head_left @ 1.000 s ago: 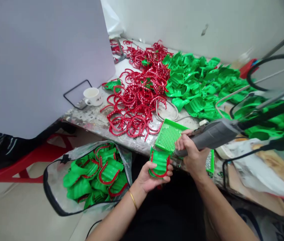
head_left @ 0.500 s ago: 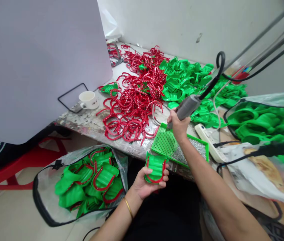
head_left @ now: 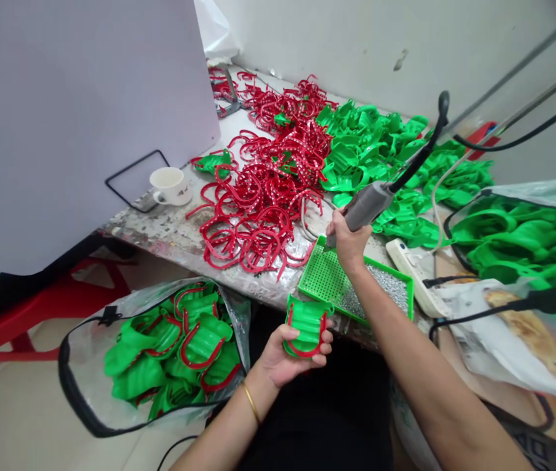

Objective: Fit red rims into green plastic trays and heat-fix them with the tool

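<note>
My left hand [head_left: 284,356] is closed around a curved green plastic part [head_left: 306,322] edged with a red U-shaped strip, held just in front of the table edge. In my right hand [head_left: 349,245] is a grey corded electric screwdriver [head_left: 367,207], gripped at its lower body and slanting down to the left. Its lower end is over the perforated side of a green tray [head_left: 324,278]; the tip is hidden, so I cannot tell whether it touches anything. Small silvery screws [head_left: 381,291] fill the tray's right side, partly behind my right forearm.
Red curved strips [head_left: 268,209] and green parts [head_left: 356,150] are heaped behind the tray. A clear bag [head_left: 79,366] of red-edged green parts stands at lower left. Near the left edge is a cup [head_left: 173,186]; at right, a power strip [head_left: 415,278] and another bag of green parts [head_left: 528,235].
The view has shifted slightly. Both hands keep their grips, on the green part and the screwdriver, and stay nearly where they were.
</note>
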`<action>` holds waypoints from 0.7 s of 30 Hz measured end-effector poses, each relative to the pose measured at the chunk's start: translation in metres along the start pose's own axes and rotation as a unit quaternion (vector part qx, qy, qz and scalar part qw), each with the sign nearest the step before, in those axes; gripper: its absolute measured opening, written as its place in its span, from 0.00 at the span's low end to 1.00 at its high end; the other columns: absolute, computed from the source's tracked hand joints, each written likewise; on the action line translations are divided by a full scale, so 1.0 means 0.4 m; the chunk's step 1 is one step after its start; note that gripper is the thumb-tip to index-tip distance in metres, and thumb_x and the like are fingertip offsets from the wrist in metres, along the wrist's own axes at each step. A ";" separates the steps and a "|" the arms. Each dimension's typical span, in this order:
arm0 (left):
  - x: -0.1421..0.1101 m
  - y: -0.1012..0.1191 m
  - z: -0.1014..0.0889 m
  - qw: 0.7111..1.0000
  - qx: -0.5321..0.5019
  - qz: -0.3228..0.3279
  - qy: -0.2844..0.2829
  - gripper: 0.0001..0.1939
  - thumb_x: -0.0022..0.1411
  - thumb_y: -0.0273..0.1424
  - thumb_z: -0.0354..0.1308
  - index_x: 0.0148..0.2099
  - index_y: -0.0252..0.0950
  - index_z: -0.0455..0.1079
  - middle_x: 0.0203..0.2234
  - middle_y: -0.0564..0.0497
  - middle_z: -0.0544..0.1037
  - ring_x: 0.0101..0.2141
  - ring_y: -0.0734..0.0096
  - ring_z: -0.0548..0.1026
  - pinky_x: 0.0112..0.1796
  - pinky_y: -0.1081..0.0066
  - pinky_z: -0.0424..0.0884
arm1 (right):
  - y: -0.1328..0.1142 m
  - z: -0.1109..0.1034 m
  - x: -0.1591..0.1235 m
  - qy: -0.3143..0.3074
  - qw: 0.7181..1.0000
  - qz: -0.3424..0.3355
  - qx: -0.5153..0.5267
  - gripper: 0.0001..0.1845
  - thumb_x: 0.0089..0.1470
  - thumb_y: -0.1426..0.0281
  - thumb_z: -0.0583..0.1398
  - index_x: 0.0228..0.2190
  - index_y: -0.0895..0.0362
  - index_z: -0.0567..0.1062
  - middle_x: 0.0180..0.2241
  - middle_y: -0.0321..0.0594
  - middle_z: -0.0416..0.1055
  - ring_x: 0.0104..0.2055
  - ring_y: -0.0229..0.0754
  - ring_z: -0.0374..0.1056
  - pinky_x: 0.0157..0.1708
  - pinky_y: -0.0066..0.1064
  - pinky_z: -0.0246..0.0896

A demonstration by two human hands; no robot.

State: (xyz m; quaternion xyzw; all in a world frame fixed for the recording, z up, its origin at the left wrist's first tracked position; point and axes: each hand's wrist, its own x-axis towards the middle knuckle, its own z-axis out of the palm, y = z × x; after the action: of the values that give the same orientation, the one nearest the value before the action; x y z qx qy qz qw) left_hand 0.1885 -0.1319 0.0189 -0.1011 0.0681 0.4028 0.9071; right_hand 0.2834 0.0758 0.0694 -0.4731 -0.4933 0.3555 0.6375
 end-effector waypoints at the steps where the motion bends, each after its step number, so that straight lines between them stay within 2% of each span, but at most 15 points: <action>1: 0.000 0.000 -0.001 1.000 -0.002 -0.001 -0.002 0.32 0.44 0.30 0.56 0.53 0.20 0.63 0.37 0.40 0.70 0.36 0.67 0.67 0.33 0.74 0.59 | -0.001 0.000 0.000 -0.003 1.000 -0.001 0.002 0.11 0.46 0.65 0.61 0.28 0.60 0.70 0.15 0.29 0.62 0.15 0.32 0.61 0.18 0.25 0.60; 9: 0.001 0.004 -0.007 1.000 -0.012 -0.011 -0.008 0.34 0.44 0.29 0.56 0.54 0.20 0.61 0.38 0.40 0.70 0.36 0.67 0.67 0.34 0.73 0.59 | 0.006 -0.001 0.000 -0.004 1.000 -0.016 0.012 0.11 0.46 0.64 0.62 0.27 0.60 0.69 0.15 0.29 0.63 0.15 0.33 0.60 0.16 0.25 0.58; 12: 0.002 0.004 -0.004 1.000 -0.017 -0.015 -0.010 0.32 0.44 0.29 0.55 0.53 0.21 0.62 0.38 0.40 0.70 0.36 0.66 0.67 0.33 0.73 0.59 | -0.015 -0.005 0.002 0.003 0.999 -0.026 0.022 0.09 0.46 0.65 0.62 0.27 0.58 0.69 0.15 0.28 0.62 0.15 0.32 0.59 0.17 0.26 0.58; 15: 0.001 0.003 0.001 1.000 -0.021 -0.014 -0.007 0.31 0.44 0.28 0.53 0.53 0.22 0.63 0.37 0.39 0.71 0.36 0.65 0.68 0.33 0.72 0.59 | -0.070 -0.013 -0.018 0.006 0.998 -0.047 0.050 0.07 0.47 0.66 0.61 0.27 0.57 0.69 0.15 0.28 0.60 0.15 0.32 0.58 0.17 0.27 0.58; 18: 0.000 0.001 0.004 1.000 -0.026 -0.015 -0.003 0.31 0.44 0.28 0.53 0.53 0.22 0.63 0.37 0.39 0.72 0.35 0.64 0.69 0.33 0.71 0.59 | -0.150 -0.030 -0.080 -0.010 0.994 -0.061 0.089 0.05 0.49 0.69 0.61 0.27 0.55 0.68 0.14 0.27 0.58 0.14 0.32 0.55 0.17 0.28 0.56; 21: 0.000 -0.002 0.005 1.000 -0.024 -0.008 -0.004 0.31 0.44 0.28 0.53 0.53 0.21 0.63 0.37 0.38 0.72 0.35 0.64 0.70 0.33 0.71 0.60 | -0.227 -0.055 -0.180 -0.073 0.992 -0.002 0.105 0.05 0.49 0.72 0.62 0.29 0.56 0.69 0.16 0.28 0.59 0.15 0.32 0.56 0.17 0.29 0.55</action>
State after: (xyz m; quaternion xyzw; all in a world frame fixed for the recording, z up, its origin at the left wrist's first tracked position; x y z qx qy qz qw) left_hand 0.1894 -0.1319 0.0208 -0.1213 0.0537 0.3971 0.9082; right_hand 0.2847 -0.0234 0.1336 -0.3757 -0.4994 0.4377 0.6464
